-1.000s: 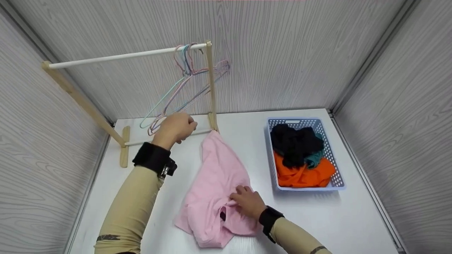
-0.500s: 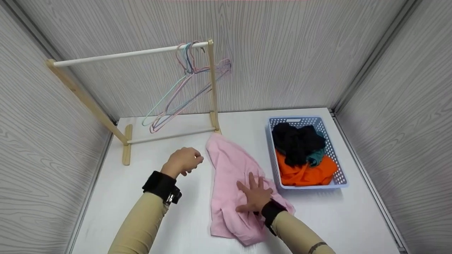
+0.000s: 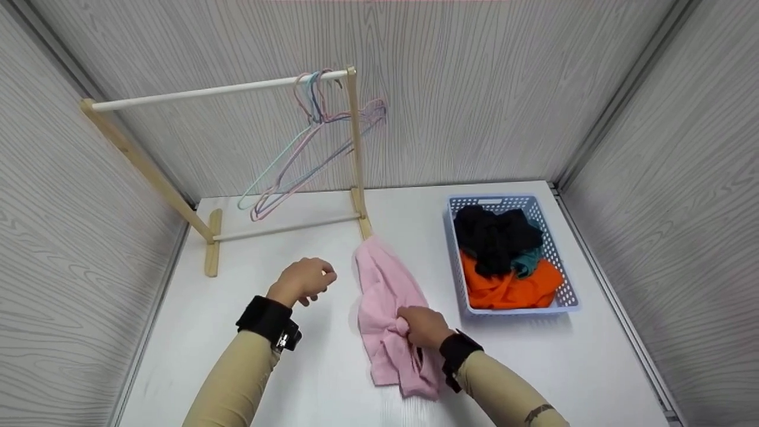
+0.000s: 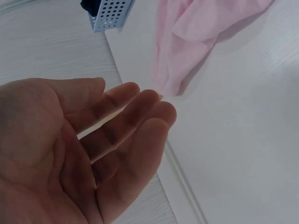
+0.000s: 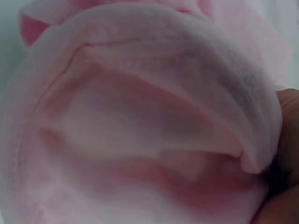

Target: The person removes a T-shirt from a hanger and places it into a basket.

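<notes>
A pink garment (image 3: 388,296) lies bunched on the white table (image 3: 296,367), and my right hand (image 3: 422,327) grips a fistful of it near its middle. In the right wrist view the pink cloth (image 5: 140,116) fills the frame. My left hand (image 3: 303,279) hovers just left of the garment, fingers relaxed and holding nothing; the left wrist view shows its empty palm (image 4: 70,154) with the pink garment (image 4: 196,42) beyond. Behind stands a wooden clothes rack (image 3: 356,148) with several pastel wire hangers (image 3: 308,136) on its white rail.
A pale blue perforated basket (image 3: 554,261) at the right holds black, teal and orange clothes. Grey wood-grain walls close in the table on three sides. The rack's foot (image 3: 210,249) rests at the back left.
My right hand went from flat on the pink garment to gripping a bunch of it, drawing the cloth together. My left hand came back from the hangers and now hovers beside the garment.
</notes>
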Demonstrator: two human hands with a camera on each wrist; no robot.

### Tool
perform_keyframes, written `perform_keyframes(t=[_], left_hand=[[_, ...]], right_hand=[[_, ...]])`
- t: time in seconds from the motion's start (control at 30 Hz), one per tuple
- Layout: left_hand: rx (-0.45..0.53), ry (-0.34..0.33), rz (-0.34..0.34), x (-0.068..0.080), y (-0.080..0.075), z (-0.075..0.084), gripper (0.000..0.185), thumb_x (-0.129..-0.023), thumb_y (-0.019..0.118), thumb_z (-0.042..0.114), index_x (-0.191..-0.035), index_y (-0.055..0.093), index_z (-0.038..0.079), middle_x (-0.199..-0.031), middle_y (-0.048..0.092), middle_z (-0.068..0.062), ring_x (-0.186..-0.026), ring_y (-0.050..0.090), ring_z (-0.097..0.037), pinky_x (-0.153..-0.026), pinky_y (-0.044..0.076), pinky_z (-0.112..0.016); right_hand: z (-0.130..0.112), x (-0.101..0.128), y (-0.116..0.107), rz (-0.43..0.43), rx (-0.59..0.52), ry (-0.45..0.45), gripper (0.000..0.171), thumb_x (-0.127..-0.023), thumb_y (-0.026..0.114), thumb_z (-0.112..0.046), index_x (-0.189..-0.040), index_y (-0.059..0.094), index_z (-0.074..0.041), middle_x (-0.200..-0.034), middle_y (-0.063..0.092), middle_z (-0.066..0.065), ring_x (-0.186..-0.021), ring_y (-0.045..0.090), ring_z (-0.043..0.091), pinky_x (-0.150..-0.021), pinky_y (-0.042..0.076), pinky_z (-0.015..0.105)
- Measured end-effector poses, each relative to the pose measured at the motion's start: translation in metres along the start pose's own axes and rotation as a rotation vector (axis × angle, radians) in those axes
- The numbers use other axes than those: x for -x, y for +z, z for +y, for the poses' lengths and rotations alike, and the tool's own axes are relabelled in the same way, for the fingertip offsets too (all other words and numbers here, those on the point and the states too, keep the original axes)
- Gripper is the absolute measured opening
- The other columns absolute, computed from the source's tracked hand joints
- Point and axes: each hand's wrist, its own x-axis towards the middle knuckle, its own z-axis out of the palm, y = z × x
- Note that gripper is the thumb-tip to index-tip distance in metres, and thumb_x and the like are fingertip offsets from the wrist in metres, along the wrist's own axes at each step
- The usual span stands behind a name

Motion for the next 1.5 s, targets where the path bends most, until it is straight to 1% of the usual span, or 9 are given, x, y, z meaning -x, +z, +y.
perform_keyframes(t=[0.13, 0.27, 0.6, 0.8, 0.93, 1.1, 1.2, 1.3, 1.5], left_hand=[[0.030, 0.013, 0.009, 0.003, -0.005, -0.002, 0.034, -0.098, 0.046, 0.026, -0.121, 0.064, 0.009, -0.092, 0.070, -0.012, -0.070, 0.069, -0.024, -0.052, 0.057, -0.031], [0.056, 0.026, 0.017, 0.006, -0.013, -0.003, 0.034, -0.099, 0.045, 0.027, -0.120, 0.064, 0.009, -0.091, 0.068, -0.010, -0.075, 0.070, -0.026, -0.054, 0.057, -0.031], [0.130, 0.053, 0.030, 0.012, -0.031, -0.007, 0.037, -0.101, 0.045, 0.030, -0.125, 0.062, 0.008, -0.104, 0.069, -0.016, -0.077, 0.070, -0.024, -0.056, 0.058, -0.031], [0.154, 0.044, 0.032, 0.013, -0.032, -0.010, 0.037, -0.102, 0.044, 0.031, -0.124, 0.062, 0.008, -0.105, 0.069, -0.016, -0.078, 0.070, -0.024, -0.057, 0.058, -0.032], [0.160, 0.023, 0.021, 0.013, -0.025, -0.011, 0.035, -0.102, 0.045, 0.030, -0.123, 0.063, 0.009, -0.102, 0.068, -0.014, -0.078, 0.070, -0.024, -0.057, 0.058, -0.032], [0.173, 0.024, 0.005, 0.011, -0.015, -0.012, 0.035, -0.101, 0.045, 0.029, -0.123, 0.063, 0.007, -0.100, 0.068, -0.014, -0.076, 0.070, -0.024, -0.056, 0.058, -0.032], [0.182, 0.012, -0.002, 0.010, -0.009, -0.013, 0.035, -0.101, 0.046, 0.028, -0.123, 0.062, 0.007, -0.101, 0.069, -0.015, -0.075, 0.070, -0.023, -0.056, 0.058, -0.032], [0.181, 0.002, -0.006, 0.009, -0.004, -0.014, 0.035, -0.102, 0.046, 0.028, -0.124, 0.062, 0.006, -0.102, 0.069, -0.015, -0.075, 0.069, -0.023, -0.056, 0.058, -0.032], [0.187, -0.009, -0.004, 0.003, 0.002, -0.011, 0.033, -0.101, 0.046, 0.027, -0.121, 0.063, 0.007, -0.099, 0.069, -0.014, -0.075, 0.069, -0.023, -0.056, 0.058, -0.033]], right_hand=[[0.001, -0.007, -0.053, 0.026, -0.073, -0.005, 0.055, -0.080, 0.064, 0.000, -0.131, 0.059, -0.019, -0.094, 0.069, 0.010, -0.085, 0.064, 0.027, -0.075, 0.053, 0.045], [0.006, -0.012, -0.117, 0.141, -0.044, -0.008, 0.038, -0.076, 0.064, -0.001, -0.109, 0.073, -0.018, -0.100, 0.071, 0.005, -0.093, 0.066, 0.027, -0.084, 0.053, 0.046], [0.034, 0.015, -0.262, 0.410, 0.013, 0.171, 0.037, -0.076, 0.052, 0.004, -0.103, 0.075, -0.008, -0.109, 0.071, 0.010, -0.103, 0.065, 0.037, -0.083, 0.052, 0.055], [0.070, 0.046, -0.307, 0.498, 0.137, 0.288, 0.030, -0.078, 0.049, -0.002, -0.094, 0.074, -0.007, -0.100, 0.071, 0.017, -0.094, 0.064, 0.043, -0.068, 0.048, 0.060], [0.105, 0.051, -0.291, 0.503, 0.169, 0.366, 0.022, -0.084, 0.049, -0.009, -0.085, 0.071, -0.004, -0.089, 0.068, 0.025, -0.085, 0.062, 0.046, -0.064, 0.046, 0.060], [0.148, 0.044, -0.219, 0.389, 0.073, 0.437, 0.032, -0.085, 0.052, -0.014, -0.108, 0.065, 0.003, -0.117, 0.056, 0.033, -0.108, 0.049, 0.053, -0.079, 0.047, 0.066], [0.164, 0.043, -0.173, 0.246, -0.012, 0.424, 0.049, -0.084, 0.055, -0.018, -0.125, 0.049, 0.008, -0.134, 0.036, 0.035, -0.123, 0.031, 0.054, -0.093, 0.040, 0.067], [0.178, 0.048, -0.138, 0.141, -0.052, 0.390, 0.061, -0.081, 0.058, -0.015, -0.133, 0.036, 0.009, -0.139, 0.025, 0.036, -0.127, 0.022, 0.056, -0.099, 0.036, 0.069], [0.205, 0.061, -0.098, 0.138, -0.015, 0.346, 0.055, -0.090, 0.059, -0.013, -0.134, 0.032, 0.006, -0.135, 0.028, 0.034, -0.125, 0.027, 0.056, -0.096, 0.038, 0.069]])
